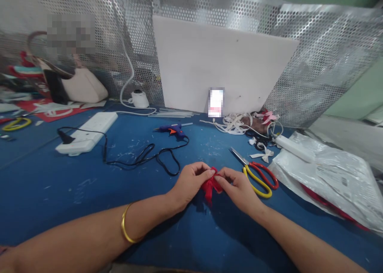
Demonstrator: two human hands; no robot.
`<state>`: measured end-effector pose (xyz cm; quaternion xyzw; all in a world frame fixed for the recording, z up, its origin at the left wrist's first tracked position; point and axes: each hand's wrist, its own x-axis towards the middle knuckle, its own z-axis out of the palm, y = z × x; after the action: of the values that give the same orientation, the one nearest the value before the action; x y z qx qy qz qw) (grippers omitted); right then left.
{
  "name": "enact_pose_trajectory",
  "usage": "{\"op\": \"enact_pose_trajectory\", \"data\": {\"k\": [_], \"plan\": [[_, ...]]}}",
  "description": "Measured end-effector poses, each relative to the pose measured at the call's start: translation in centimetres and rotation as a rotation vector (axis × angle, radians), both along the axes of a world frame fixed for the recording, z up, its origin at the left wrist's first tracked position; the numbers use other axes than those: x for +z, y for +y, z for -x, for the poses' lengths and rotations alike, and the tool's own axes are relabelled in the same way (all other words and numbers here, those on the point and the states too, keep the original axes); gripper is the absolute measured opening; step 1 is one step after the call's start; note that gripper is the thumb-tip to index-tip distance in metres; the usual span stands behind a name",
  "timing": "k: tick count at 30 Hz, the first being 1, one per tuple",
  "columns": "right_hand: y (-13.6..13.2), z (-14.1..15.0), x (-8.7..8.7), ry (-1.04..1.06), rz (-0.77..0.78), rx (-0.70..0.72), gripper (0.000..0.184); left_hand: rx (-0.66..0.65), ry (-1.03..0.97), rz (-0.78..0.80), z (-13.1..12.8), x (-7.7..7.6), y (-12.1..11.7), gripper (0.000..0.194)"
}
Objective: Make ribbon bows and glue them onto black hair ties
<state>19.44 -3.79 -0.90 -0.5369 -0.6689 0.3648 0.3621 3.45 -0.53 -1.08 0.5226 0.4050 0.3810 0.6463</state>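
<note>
A red ribbon bow (210,185) is held between my two hands just above the blue table (98,209), its tails hanging toward me. My left hand (191,183) pinches it from the left, thumb on top. From the right, my right hand (237,187) grips its other side between thumb and fingers. The bow's knot is partly hidden by my fingertips. Close by on the right lie scissors (259,178) with one yellow and one red handle, blades slightly apart. Beyond my hands rests a blue glue gun (172,129) with an orange trigger.
A white power strip (98,123) lies on the left, with the black cord (143,157) looping across the table. Glue sticks (175,113) and a lit phone (216,103) are at the back. Ribbon scraps (236,123) and a plastic bag (338,173) lie to the right.
</note>
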Motion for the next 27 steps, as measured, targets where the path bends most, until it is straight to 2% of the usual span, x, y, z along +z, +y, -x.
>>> {"op": "enact_pose_trajectory", "data": {"k": [2,7,8,12,14,20,27], "plan": [[-0.1,0.0,0.1,-0.025,-0.030,0.032,0.024,0.023,-0.015,0.010,0.0,0.0,-0.1,0.021],[-0.3,-0.3,0.2,-0.242,-0.286,0.175,0.018,0.015,-0.029,0.068,-0.1,-0.3,-0.2,0.024],[-0.3,-0.3,0.2,-0.234,-0.261,0.167,0.019,0.014,-0.020,0.057,-0.1,-0.2,-0.2,0.024],[0.0,0.0,-0.2,0.000,0.034,0.060,0.022,0.026,0.061,-0.054,-0.1,0.3,-0.1,0.025],[0.1,0.2,-0.3,0.086,0.104,0.057,0.023,-0.005,0.073,-0.057,-0.1,0.5,-0.1,0.028],[0.6,-0.2,0.1,0.302,0.182,-0.041,0.028,-0.034,-0.017,0.029,0.1,0.5,0.4,0.044],[0.5,-0.1,0.4,0.351,0.221,-0.028,0.030,-0.005,0.053,-0.044,0.2,0.5,0.3,0.022]]}}
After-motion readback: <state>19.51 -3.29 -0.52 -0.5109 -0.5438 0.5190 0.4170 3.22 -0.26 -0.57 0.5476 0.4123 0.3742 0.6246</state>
